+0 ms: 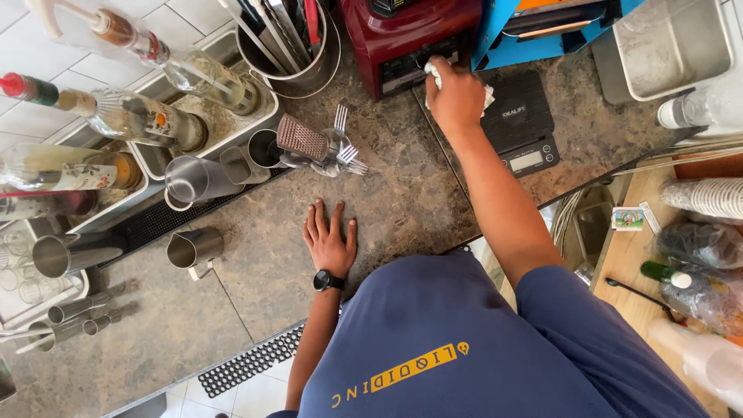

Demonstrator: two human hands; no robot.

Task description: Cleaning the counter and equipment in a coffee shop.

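Note:
My right hand (457, 97) is stretched forward, closed around a crumpled white cloth (433, 77) that is pressed against the lower front of a dark red blender base (402, 39). Right beside it sits a black digital scale (520, 124). My left hand (329, 240) lies flat on the brown stone counter (395, 193), fingers spread, a black watch on the wrist. Just beyond its fingertips is a small holder with forks and a metal grater (321, 147).
Syrup and liquor bottles (131, 116) lie in steel trays at the left, with metal jugs (193, 248) and jiggers on a black bar mat. A steel utensil bucket (298, 46) stands at the back. A steel tub (673, 46) and stacked cups (708, 197) are at the right.

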